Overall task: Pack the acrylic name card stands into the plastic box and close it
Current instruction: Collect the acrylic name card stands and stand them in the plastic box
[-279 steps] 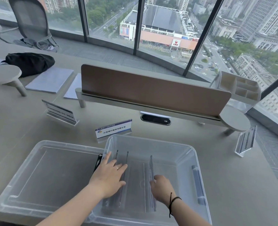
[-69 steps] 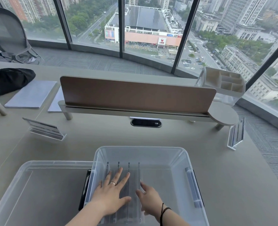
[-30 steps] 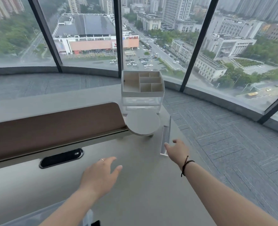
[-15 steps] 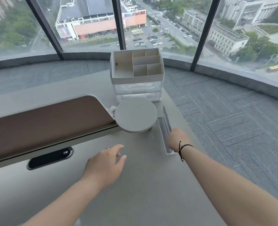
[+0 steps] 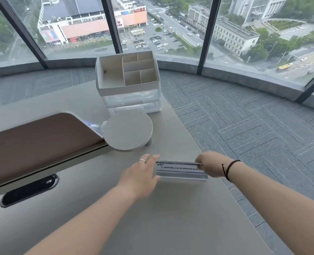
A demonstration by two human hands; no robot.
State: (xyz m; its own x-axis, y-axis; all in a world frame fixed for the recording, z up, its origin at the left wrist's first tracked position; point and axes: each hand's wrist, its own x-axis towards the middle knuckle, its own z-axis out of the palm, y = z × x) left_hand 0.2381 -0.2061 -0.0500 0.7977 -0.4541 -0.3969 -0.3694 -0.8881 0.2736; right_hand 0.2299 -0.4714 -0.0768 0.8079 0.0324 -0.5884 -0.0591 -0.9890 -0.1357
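Near the right edge of the grey desk (image 5: 152, 218), I hold one acrylic name card stand (image 5: 180, 171) between my two hands.

My right hand (image 5: 210, 165) is closed on the stand's right end, fingers wrapped over its top edge, a dark cord at the wrist. My left hand (image 5: 140, 178) is spread open and flat, a ring on one finger, its fingertips at the stand's left end; I cannot tell whether they touch it. Whether the stand's base rests on the desk I cannot tell either. Beyond my hands sits a round white disc (image 5: 127, 130), joined to the brown divider panel (image 5: 42, 142), and behind it a white compartment organizer (image 5: 128, 83) on clear drawers. The plastic box is out of view.
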